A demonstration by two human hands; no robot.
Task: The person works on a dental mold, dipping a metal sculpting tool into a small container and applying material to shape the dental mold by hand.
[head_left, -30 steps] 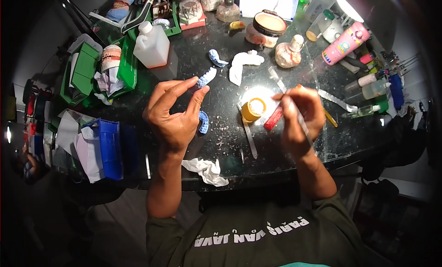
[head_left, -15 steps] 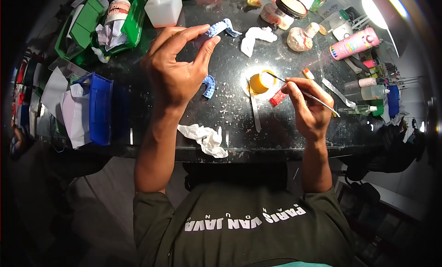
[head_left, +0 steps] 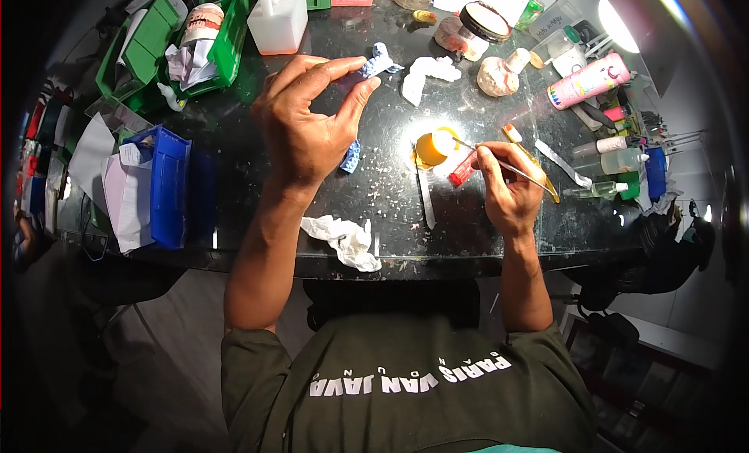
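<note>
Pinched between the thumb and index finger of my left hand (head_left: pixel 316 113) is a small blue dental piece (head_left: pixel 374 63). My right hand (head_left: pixel 511 184) grips a thin metal tool (head_left: pixel 511 169), whose tip reaches the mouth of a yellow cup (head_left: pixel 437 147) with white contents. Below my left fingers lies another blue piece (head_left: pixel 350 156), partly hidden by the hand. Red packet-like object (head_left: pixel 463 170) and flat spatula (head_left: pixel 425 195) lie beside the cup. A white curved piece (head_left: pixel 429 76) rests behind it.
Crumpled tissue (head_left: pixel 347 241) lies near the front edge. Left are a blue bin (head_left: pixel 170 188), green bins (head_left: pixel 228 59) and a plastic jug (head_left: pixel 278 22). A round jar (head_left: pixel 499 74), pink bottle (head_left: pixel 589 81) and lit lamp (head_left: pixel 618 24) stand at the back right.
The view has shifted, so the bench appears higher in frame than a second ago. My right hand has turned, and the tool now points into the yellow cup. My left hand still pinches the blue piece.
</note>
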